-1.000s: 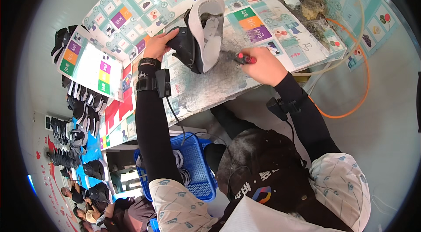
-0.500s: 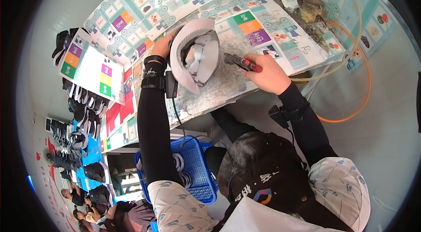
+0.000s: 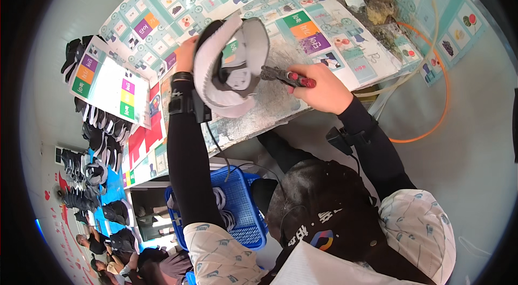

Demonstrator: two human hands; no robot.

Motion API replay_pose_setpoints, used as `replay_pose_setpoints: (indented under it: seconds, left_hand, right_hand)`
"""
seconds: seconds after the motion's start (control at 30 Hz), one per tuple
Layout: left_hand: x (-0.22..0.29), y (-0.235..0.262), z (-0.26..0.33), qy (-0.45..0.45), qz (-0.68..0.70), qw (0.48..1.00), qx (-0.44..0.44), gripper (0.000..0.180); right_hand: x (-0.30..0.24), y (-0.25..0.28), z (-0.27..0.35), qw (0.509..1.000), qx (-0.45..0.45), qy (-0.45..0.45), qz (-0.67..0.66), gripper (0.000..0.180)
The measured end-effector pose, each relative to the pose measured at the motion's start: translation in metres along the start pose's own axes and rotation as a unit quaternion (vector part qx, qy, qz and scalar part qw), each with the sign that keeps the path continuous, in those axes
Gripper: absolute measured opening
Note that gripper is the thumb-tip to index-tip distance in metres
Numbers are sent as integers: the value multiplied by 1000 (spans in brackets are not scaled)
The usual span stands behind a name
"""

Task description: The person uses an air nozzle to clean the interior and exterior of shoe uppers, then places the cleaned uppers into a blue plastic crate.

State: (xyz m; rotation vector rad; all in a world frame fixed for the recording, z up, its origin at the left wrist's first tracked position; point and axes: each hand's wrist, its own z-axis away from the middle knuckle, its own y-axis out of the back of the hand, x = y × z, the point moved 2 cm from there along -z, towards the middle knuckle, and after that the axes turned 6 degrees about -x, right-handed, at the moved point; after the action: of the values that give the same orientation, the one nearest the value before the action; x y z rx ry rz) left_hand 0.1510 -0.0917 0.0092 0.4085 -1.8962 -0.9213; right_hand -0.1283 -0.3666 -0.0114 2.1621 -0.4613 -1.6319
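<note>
Right grip [image 3: 324,86] is wrapped snug around a red-and-black hand tool [image 3: 278,74], and the left grip [image 3: 186,54] has hold of the shoe [image 3: 209,66] from its left side, though most of those fingers are hidden behind it. The shoe's held up over the desk [image 3: 278,102], pale band curving round some dark material, with a gap showing desk through it. Versus half a second ago it's shifted left a bit, and the tool tip's closer to its right edge, can't tell if touching.
</note>
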Motion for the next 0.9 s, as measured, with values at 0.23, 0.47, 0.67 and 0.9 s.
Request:
replay_pose_setpoints:
  seconds: [0.23, 0.47, 0.67, 0.9]
  left_hand:
    - [-3, -19, 10, 31, 59, 997, 43, 45]
    - [15, -22, 4, 42, 7, 998, 48, 47]
    - [10, -15, 7, 49, 29, 997, 46, 44]
    - [2, -12, 11, 31, 1, 999, 29, 43]
  right_hand:
    - [18, 3, -30, 995, 74, 8, 65, 19]
    - [20, -1, -28, 995, 45, 12, 84, 21]
    - [17, -2, -24, 997, 31, -17, 72, 23]
    - [26, -6, -22, 997, 16, -4, 81, 23]
